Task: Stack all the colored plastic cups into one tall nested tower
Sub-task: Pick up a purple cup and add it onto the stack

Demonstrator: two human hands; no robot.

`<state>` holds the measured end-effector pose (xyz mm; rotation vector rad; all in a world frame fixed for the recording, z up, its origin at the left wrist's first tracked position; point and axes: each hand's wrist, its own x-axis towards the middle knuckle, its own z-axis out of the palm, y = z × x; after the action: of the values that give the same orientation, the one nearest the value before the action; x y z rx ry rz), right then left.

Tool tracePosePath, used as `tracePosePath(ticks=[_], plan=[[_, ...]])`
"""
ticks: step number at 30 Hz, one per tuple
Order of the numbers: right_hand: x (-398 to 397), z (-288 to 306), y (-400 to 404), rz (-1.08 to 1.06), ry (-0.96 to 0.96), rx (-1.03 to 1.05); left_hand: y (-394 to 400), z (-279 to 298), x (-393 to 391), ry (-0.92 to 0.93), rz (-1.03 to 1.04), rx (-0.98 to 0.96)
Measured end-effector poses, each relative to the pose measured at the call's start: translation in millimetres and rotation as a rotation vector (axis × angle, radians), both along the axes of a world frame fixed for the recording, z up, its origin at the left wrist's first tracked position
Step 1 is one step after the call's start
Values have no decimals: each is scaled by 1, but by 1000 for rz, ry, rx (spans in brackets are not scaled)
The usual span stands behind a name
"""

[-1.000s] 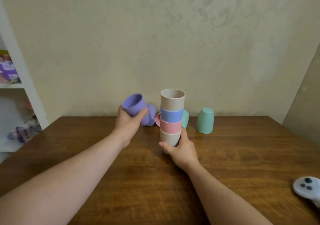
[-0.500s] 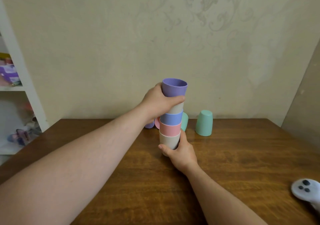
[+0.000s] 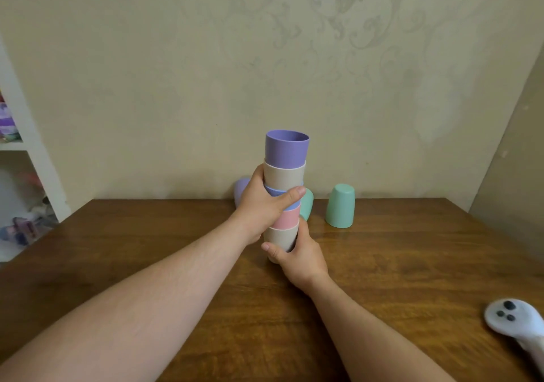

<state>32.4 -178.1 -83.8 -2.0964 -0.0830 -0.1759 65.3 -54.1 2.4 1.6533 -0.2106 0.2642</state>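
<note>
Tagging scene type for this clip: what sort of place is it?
Likely a room in a home: a wooden table pushed against patterned wallpaper, and a white shelf unit at the left with blurred toy-like items.

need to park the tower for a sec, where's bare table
Bare wood lies between the arms and the white controller, and along the left edge of the table. It is crowded behind the tower, around the green cup.
</note>
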Motion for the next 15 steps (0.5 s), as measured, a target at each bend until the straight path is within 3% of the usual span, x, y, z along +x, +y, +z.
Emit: tracePosePath(ticks=[6,9,11,15], plan=[[3,2,-2,73,45,-9,-7,-6,4,-114,178,88],[11,8,-11,145,146,166,4,-5,11,-141,278,109],[28,16,-20,8,139,214,16,-5,20,-121,322,77],[74,43,-38,-187,67,30,22,-9,30,-82,293,40]])
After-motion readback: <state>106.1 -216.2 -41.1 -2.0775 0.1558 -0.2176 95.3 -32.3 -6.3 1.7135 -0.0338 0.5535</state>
